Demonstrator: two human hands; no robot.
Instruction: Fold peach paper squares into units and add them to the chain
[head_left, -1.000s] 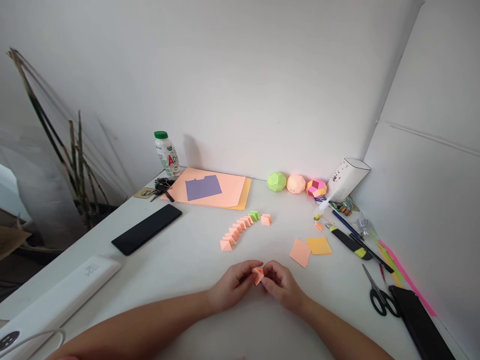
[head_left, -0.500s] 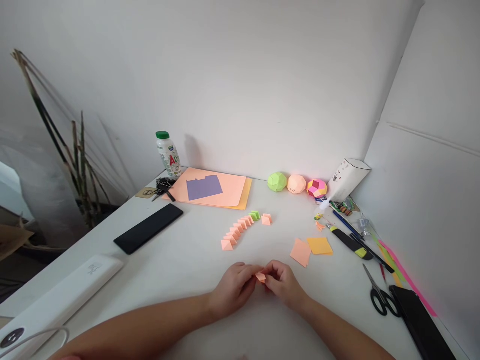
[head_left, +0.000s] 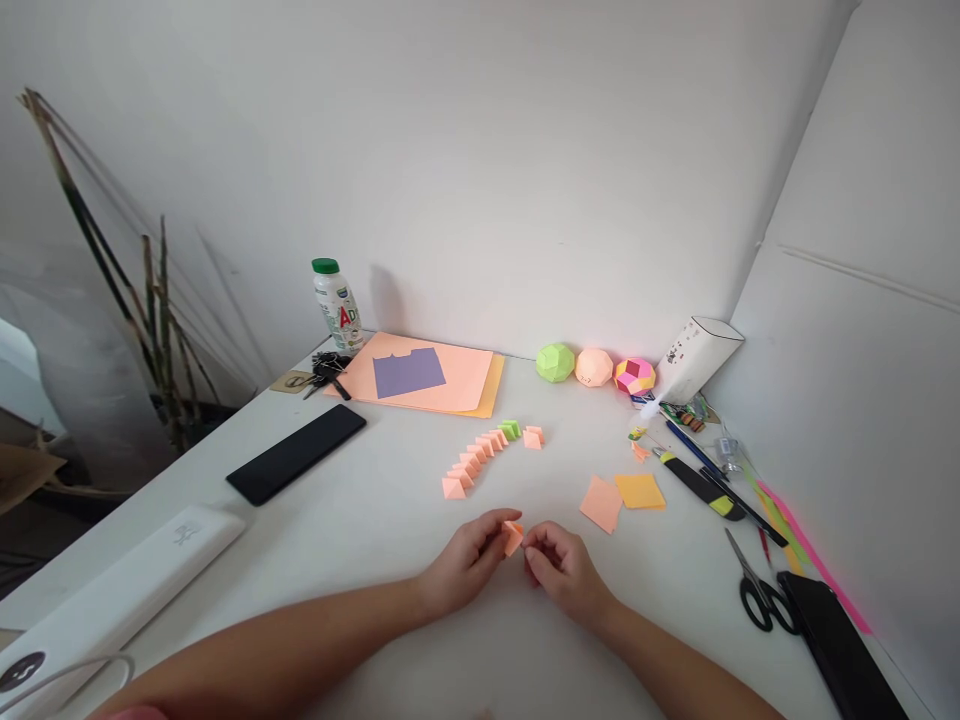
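Both my hands rest on the white table (head_left: 390,520) near its front. My left hand (head_left: 469,565) and my right hand (head_left: 562,570) pinch a small folded orange paper piece (head_left: 513,537) between their fingertips, fingers curled. Just beyond them a curved row of folded orange paper units (head_left: 474,462) ends in a green unit (head_left: 510,430) and one more orange unit (head_left: 532,437). To the right of my hands lie loose orange paper squares (head_left: 600,503) and a darker orange square pad (head_left: 640,490).
A black phone (head_left: 296,453), a white device (head_left: 112,600), keys (head_left: 324,372), a bottle (head_left: 334,306) and orange sheets with a purple one (head_left: 416,375) are left and back. Paper balls (head_left: 592,367), a white box (head_left: 694,360), pens, a cutter (head_left: 701,485), scissors (head_left: 757,590) and a black case (head_left: 840,645) line the right.
My hands kept working the small orange piece: they closed over it half a second ago, and now the left fingertips hold it upright with the right fingertips beside it.
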